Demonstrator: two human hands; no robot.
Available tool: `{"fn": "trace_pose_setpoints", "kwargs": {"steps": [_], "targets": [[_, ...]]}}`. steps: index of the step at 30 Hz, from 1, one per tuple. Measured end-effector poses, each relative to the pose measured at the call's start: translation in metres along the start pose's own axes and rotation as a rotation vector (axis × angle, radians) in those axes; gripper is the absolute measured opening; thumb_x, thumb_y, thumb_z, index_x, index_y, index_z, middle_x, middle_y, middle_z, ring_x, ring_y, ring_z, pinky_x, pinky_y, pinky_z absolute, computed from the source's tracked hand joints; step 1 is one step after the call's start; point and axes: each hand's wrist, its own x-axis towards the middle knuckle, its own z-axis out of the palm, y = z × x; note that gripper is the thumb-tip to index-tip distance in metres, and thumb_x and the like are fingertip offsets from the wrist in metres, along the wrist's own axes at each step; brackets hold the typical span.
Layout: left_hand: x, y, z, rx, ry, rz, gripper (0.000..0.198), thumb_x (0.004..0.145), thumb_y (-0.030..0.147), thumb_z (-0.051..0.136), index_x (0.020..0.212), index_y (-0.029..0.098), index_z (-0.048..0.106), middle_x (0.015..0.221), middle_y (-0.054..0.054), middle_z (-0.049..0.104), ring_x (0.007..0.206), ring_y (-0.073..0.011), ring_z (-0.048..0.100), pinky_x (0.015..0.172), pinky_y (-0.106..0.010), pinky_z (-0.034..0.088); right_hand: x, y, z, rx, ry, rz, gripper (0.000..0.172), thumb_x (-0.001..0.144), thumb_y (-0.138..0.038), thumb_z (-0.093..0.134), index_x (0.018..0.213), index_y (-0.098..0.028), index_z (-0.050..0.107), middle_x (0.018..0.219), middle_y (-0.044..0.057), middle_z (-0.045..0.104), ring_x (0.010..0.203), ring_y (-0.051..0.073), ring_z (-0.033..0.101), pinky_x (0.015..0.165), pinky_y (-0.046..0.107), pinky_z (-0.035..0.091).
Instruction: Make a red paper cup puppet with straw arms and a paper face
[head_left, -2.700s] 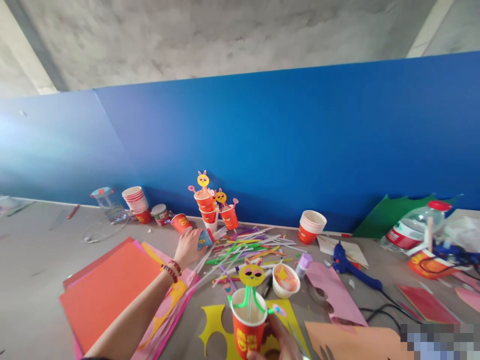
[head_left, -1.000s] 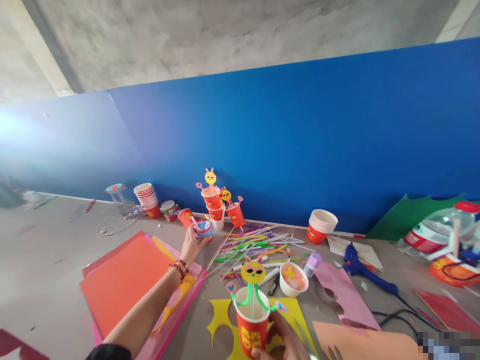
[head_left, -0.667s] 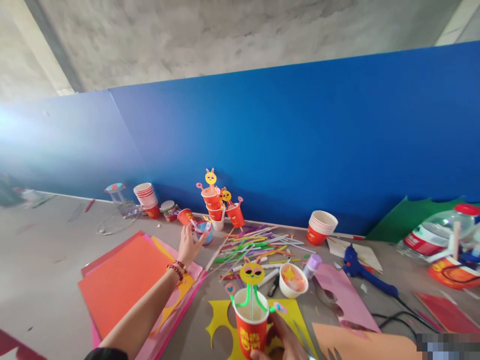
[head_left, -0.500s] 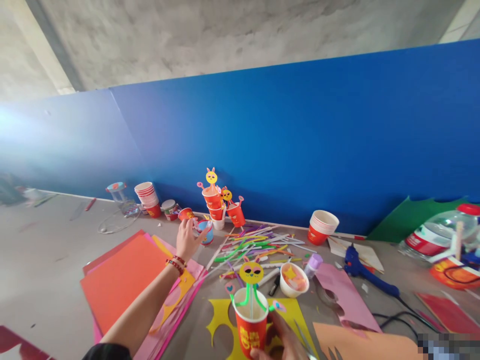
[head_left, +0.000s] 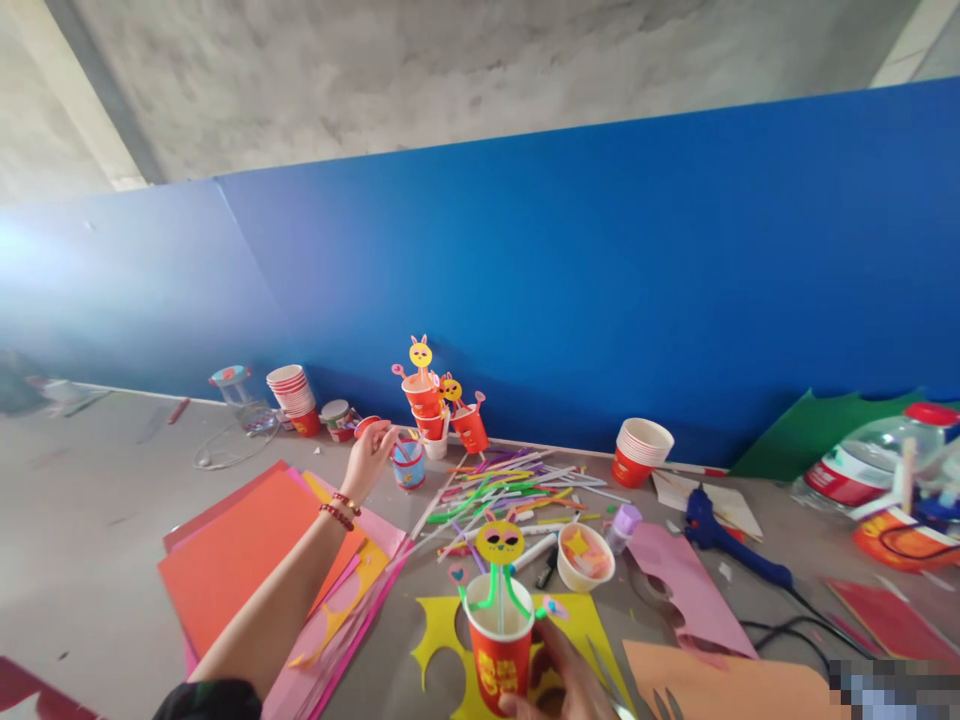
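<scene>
My right hand (head_left: 566, 675) is wrapped round a red paper cup (head_left: 501, 650) at the bottom centre. A yellow animal face (head_left: 500, 541) on green stems stands up out of that cup, with pink pieces at its sides. My left hand (head_left: 373, 452) reaches out at centre left, fingers pinched together just left of a small blue container (head_left: 409, 464). What lies between those fingertips is too small to make out. Behind it stand finished-looking red cups (head_left: 424, 395) with yellow animal faces, close to the blue panel.
Coloured sticks (head_left: 517, 490) lie spread mid-table. Orange sheets (head_left: 262, 550) lie under my left forearm. Stacked cups (head_left: 641, 450), a glue gun (head_left: 731, 540) and a large bottle (head_left: 862, 460) stand or lie at the right. A white bowl (head_left: 586, 557) holds paper pieces.
My left hand has drawn slightly left, off the blue container, and its fingers have closed from a wider spread. My right hand still holds the cup in nearly the same place.
</scene>
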Motion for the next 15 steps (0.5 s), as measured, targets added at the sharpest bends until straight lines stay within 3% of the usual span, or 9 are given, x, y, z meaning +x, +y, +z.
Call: {"fn": "trace_pose_setpoints", "kwargs": {"steps": [6,11,15], "targets": [[-0.018,-0.007,0.004,0.008,0.060,0.033,0.045,0.089,0.050,0.055,0.123,0.021,0.053,0.110,-0.010,0.065,0.087,-0.0202,0.069,0.074,-0.034,0.058,-0.001,0.002,0.002,0.036,0.016,-0.003,0.055,0.063,-0.046,0.077,0.110,-0.021,0.060,0.084,0.005,0.065,0.071,0.021,0.065,0.053,0.023,0.051],[-0.026,-0.010,0.012,0.125,0.070,0.045,0.057,0.080,0.053,0.068,0.124,0.021,0.053,0.119,-0.014,0.061,0.111,-0.0314,0.062,0.092,-0.048,0.052,-0.001,0.003,0.003,0.028,0.023,-0.005,0.057,0.064,-0.049,0.077,0.110,-0.021,0.060,0.082,0.005,0.065,0.072,0.022,0.065,0.052,0.024,0.051],[-0.026,-0.006,0.021,0.201,0.073,0.071,0.068,0.072,0.053,0.075,0.126,0.021,0.051,0.123,-0.014,0.060,0.116,-0.0340,0.058,0.097,-0.049,0.049,-0.001,0.002,0.002,0.004,0.025,-0.009,0.061,0.065,-0.052,0.077,0.115,-0.022,0.059,0.078,0.004,0.065,0.070,0.022,0.065,0.053,0.024,0.052]]}}
